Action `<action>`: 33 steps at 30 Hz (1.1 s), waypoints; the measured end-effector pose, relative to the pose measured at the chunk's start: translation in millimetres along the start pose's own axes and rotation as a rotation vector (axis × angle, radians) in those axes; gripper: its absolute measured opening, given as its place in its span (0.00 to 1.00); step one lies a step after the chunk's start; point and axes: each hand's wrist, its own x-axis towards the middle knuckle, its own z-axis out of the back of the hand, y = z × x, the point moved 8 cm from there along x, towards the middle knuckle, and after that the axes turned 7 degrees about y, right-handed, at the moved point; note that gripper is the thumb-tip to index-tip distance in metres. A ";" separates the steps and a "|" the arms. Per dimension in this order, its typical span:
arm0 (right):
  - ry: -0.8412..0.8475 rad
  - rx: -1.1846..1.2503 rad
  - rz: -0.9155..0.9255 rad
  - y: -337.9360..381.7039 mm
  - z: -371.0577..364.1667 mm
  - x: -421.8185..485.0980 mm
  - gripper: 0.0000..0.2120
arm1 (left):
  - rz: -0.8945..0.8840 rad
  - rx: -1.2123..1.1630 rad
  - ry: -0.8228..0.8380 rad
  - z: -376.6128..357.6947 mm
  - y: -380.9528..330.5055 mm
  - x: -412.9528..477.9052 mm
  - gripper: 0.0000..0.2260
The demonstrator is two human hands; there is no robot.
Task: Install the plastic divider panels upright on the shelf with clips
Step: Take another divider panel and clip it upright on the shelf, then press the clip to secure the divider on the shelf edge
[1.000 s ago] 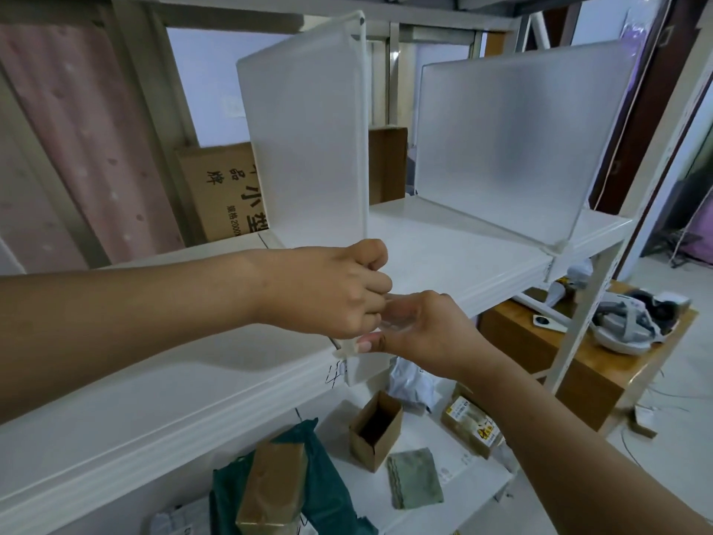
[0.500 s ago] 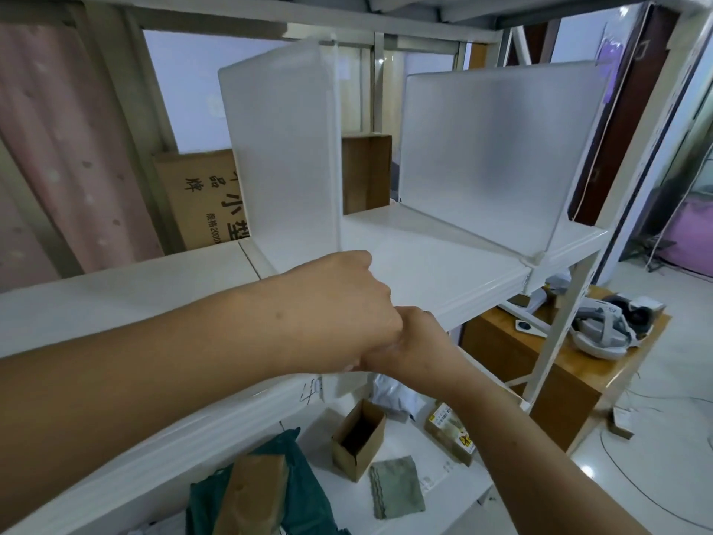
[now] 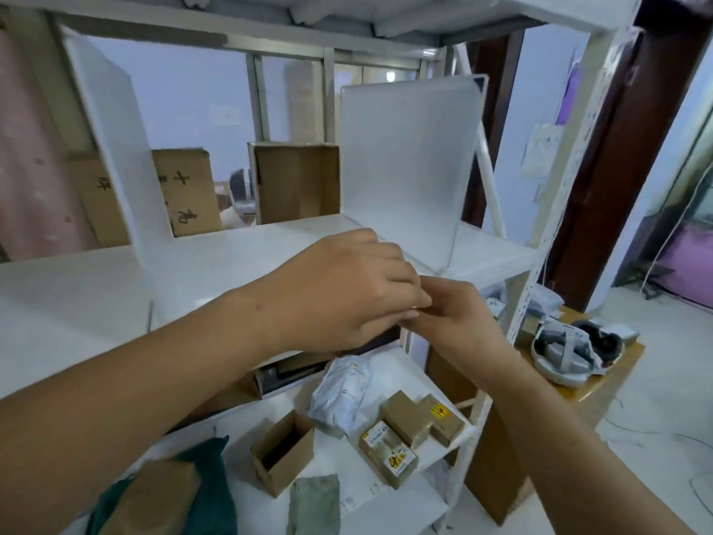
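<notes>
Two frosted plastic divider panels stand upright on the white shelf (image 3: 77, 295): the left panel (image 3: 115, 148) at the far left, the right panel (image 3: 405, 167) near the shelf's right end. My left hand (image 3: 339, 287) and my right hand (image 3: 455, 318) meet fingertip to fingertip at the shelf's front edge, between the two panels and touching neither. The fingers of both hands are curled and pinched together. Whatever lies between them is hidden, so no clip can be made out.
Cardboard boxes (image 3: 297, 183) stand behind the shelf. The lower shelf (image 3: 386, 492) holds a small open box (image 3: 281, 453), taped parcels (image 3: 409, 430), a grey bag (image 3: 341, 391) and a green bag (image 3: 216, 492). A white upright post (image 3: 540, 249) is at right, and beyond it a wooden table (image 3: 602, 384) with a headset.
The view has swung right and down. My hands, which were at the foot of the left panel on the shelf edge, have come away from it and are now between the panels.
</notes>
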 end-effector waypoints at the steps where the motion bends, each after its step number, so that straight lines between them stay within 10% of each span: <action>1: 0.001 -0.012 -0.011 -5.4 14.0 -3.1 0.04 | 0.003 -0.003 -0.021 -4.7 -2.0 13.1 0.11; 16: -0.016 -0.214 -0.068 -79.9 134.9 29.0 0.12 | 0.104 0.344 -0.035 -76.3 42.4 133.9 0.23; 25: 0.222 -0.466 -0.037 -130.8 115.9 96.4 0.31 | 0.068 0.467 0.051 -100.7 71.9 156.3 0.14; 33: 0.415 -0.325 0.028 -147.5 107.5 129.0 0.21 | -0.039 0.571 0.233 -129.2 66.9 180.7 0.14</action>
